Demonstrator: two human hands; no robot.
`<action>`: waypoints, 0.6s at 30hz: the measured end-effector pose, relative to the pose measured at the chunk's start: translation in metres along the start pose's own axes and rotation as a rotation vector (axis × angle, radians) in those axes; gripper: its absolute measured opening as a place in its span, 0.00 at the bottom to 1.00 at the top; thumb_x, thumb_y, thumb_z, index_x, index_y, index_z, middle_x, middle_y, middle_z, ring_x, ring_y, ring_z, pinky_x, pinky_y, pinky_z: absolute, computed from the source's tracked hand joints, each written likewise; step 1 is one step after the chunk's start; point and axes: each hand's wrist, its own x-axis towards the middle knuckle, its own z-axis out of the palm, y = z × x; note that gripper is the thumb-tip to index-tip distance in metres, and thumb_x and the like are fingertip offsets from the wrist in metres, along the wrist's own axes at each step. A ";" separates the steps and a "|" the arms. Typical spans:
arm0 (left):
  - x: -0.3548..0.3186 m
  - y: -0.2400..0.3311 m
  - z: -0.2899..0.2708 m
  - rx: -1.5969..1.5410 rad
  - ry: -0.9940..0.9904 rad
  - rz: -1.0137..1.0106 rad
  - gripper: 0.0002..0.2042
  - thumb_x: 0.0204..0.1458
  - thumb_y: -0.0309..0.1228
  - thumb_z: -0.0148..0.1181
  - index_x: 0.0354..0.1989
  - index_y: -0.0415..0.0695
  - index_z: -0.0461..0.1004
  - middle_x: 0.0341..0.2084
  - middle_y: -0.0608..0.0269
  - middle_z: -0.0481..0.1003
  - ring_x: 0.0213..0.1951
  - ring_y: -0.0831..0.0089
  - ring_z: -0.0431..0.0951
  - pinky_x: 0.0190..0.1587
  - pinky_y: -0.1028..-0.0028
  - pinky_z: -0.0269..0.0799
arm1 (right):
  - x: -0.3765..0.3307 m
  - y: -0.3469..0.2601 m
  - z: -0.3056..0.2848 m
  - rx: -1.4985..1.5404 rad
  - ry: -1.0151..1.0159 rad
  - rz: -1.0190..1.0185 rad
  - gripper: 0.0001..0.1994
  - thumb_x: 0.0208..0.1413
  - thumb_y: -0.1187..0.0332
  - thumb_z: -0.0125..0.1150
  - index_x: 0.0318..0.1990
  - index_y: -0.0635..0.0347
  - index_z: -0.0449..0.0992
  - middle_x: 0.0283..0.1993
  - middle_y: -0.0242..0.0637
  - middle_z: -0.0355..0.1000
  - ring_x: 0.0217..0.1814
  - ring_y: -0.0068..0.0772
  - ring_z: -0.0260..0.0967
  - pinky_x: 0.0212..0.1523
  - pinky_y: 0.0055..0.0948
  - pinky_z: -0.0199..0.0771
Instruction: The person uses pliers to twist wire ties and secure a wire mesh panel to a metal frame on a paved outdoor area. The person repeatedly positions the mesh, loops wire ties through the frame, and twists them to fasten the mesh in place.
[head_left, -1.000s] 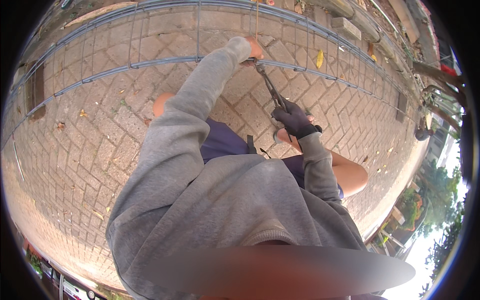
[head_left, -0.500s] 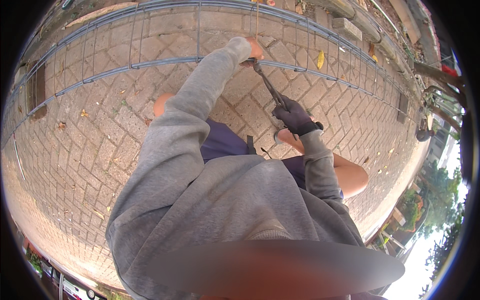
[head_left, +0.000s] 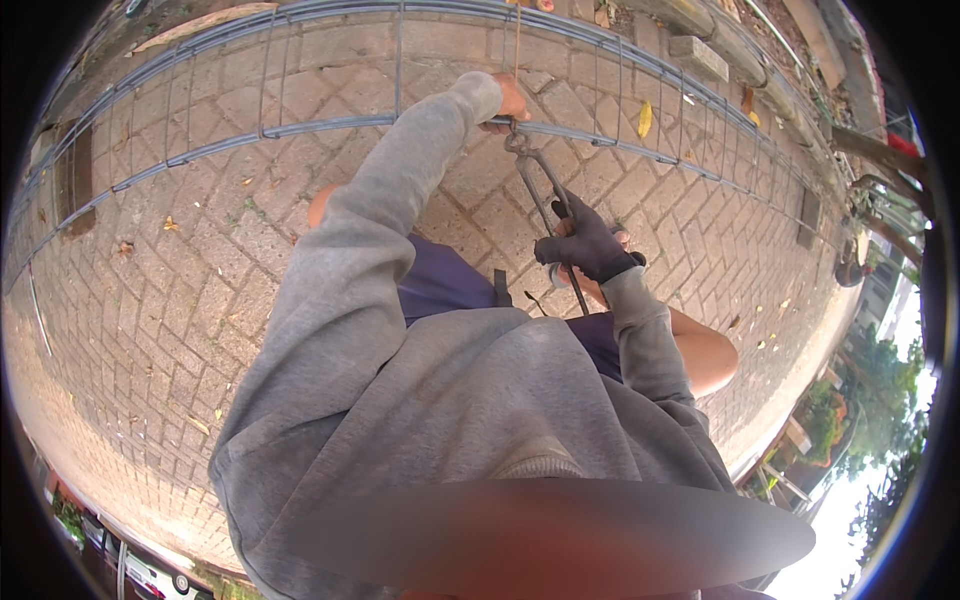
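Observation:
A long cage of grey steel rebar [head_left: 350, 122], with thin cross hoops, runs across the upper part of the view. My bare left hand [head_left: 512, 97] is closed around its near bar, beside a thin rust-coloured rod [head_left: 517, 45]; the fingertips are partly hidden. In my right hand [head_left: 600, 245], which wears a dark glove, are long-handled pincers [head_left: 518, 143]. Their jaws meet the near bar just below my left hand. The handles are spread apart, with the gloved fingers around them. Any tie wire at the jaws is too small to make out.
Herringbone brick paving [head_left: 220, 270] lies under me and the cage. Wooden blocks [head_left: 76, 185] sit beneath the cage's left end and near its right end. A concrete block [head_left: 699, 58] and a kerb lie beyond it. A yellow leaf [head_left: 645, 120] rests by the bars.
The pincers' handles have parted, and my right hand has shifted slightly down and right with its grip loosened. My left hand stays at the same spot on the bar.

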 end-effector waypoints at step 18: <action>0.004 -0.017 0.014 -0.065 0.249 0.056 0.23 0.57 0.50 0.63 0.26 0.39 0.84 0.23 0.58 0.83 0.33 0.68 0.86 0.45 0.67 0.80 | -0.040 -0.052 -0.058 -0.981 0.209 -0.140 0.32 0.57 0.60 0.70 0.65 0.62 0.67 0.55 0.57 0.75 0.56 0.61 0.74 0.54 0.50 0.74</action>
